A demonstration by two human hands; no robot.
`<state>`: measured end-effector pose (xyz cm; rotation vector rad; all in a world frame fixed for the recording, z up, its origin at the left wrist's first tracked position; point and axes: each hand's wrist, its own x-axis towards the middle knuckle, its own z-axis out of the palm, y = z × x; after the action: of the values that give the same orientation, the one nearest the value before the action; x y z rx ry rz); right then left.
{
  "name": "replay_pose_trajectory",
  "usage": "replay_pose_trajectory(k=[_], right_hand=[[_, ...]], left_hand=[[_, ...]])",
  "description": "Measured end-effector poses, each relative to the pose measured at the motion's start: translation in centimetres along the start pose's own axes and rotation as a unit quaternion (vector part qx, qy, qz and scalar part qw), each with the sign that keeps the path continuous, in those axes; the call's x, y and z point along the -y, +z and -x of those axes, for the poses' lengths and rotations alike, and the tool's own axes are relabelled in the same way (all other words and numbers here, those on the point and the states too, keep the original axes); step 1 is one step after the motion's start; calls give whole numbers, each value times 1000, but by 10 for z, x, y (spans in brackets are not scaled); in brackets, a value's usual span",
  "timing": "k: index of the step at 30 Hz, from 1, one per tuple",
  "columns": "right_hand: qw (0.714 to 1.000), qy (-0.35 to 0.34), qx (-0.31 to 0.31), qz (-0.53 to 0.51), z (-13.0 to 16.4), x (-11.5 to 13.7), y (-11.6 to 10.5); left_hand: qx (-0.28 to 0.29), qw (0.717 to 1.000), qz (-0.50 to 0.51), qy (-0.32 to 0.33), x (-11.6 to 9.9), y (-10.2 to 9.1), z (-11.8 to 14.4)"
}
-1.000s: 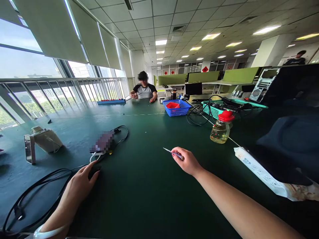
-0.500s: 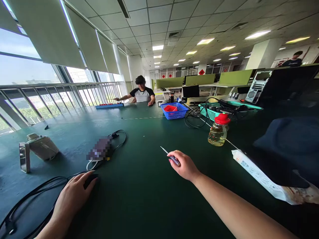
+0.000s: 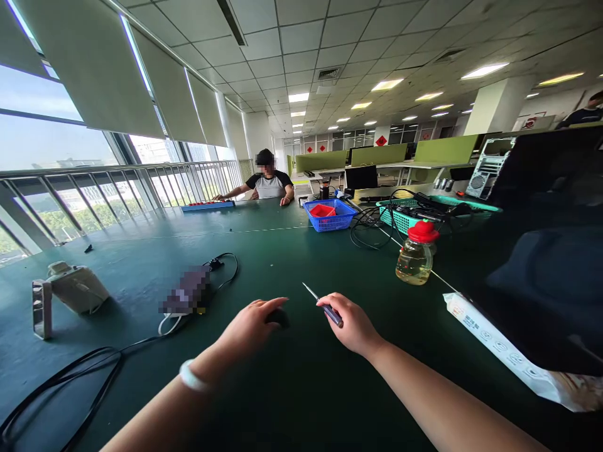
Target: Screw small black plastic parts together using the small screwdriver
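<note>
1. At the far left of the green bench (image 3: 292, 376) lies one pale device (image 3: 70, 292) on its side. Near it, one long black cable (image 3: 70, 376) loops along the near edge.
2. Right of that rests one blurred flat gadget (image 3: 186, 294) with a thin black cord (image 3: 226, 270) curling off it.
3. The left hand (image 3: 252, 323) lies palm down near the middle of the bench, its fingers curled over one small dark object (image 3: 280, 317) pressed against the surface. Most of the object is hidden, so its make cannot be told. It looks small, light and rigid, best pinched by its sides.
4. Just beside it, the right hand (image 3: 351, 323) has its fingers clamped on one slim screwdriver (image 3: 323, 304), blade pointing far and left. The tool seems light, stiff and sharp at the tip, so the purple handle is the safe place to grip.
5. Farther off sit one blue basket (image 3: 330, 216) and one teal basket (image 3: 400, 216) tangled with wires. Nearer stands one red-capped bottle (image 3: 417, 254) of yellowish liquid, likely breakable and prone to tipping.
6. At the right edge lies one white power strip (image 3: 499, 348), partly under a dark cloth (image 3: 556, 282).
7. One other person (image 3: 266, 182) sits at the far end.
</note>
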<state>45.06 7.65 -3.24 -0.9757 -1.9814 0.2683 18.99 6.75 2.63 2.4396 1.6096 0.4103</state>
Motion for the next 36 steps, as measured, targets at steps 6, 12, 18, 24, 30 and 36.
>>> replay_pose_trajectory(k=[6,12,18,24,30,36], right_hand=[[997,38,-71,8,-5,-4,-5],[993,81,-82,-35,-7,-10,-1],[992,94,-46,-65,-8,0,0],[991,99,-25,-82,-5,6,-3],[992,79,-17,-95,-3,11,-5],[995,70,-35,-58,-1,15,-10]], left_hand=[[2,997,36,63,-39,34,-61],[-39,997,66,28,-36,50,-69],[-55,995,78,27,-23,58,-71],[-57,983,154,86,-11,60,-72],[-25,978,184,90,-5,60,-73],[-15,980,188,58,-9,57,-74]])
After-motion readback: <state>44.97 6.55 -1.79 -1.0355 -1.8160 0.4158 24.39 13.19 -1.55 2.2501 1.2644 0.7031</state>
